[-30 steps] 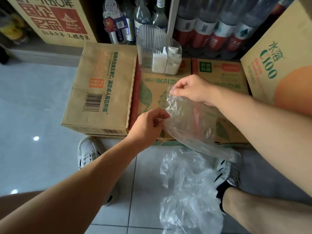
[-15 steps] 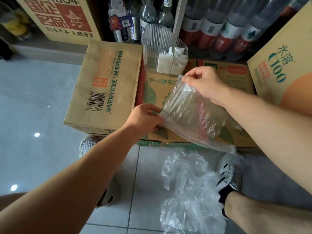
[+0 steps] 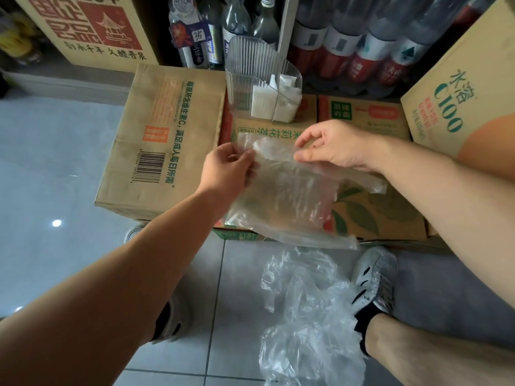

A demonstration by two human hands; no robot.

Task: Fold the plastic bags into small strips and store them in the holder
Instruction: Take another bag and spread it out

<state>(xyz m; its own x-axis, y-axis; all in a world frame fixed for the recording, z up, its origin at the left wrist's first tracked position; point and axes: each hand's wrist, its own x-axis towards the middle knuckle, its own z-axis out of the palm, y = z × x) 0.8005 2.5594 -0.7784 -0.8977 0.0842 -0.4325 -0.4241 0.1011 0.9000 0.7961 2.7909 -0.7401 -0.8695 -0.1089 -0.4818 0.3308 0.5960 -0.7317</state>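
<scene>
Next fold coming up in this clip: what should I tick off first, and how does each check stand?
1. Left hand grips the bag at its left edge: ok.
2. Right hand pinches the far edge: ok.
3. Bag flat on the box: not ok; it is wrinkled and its near end overhangs.
4. Holder has free room: ok, the left part looks unfilled.
5. More bags to do: ok, a pile lies on the floor.
</scene>
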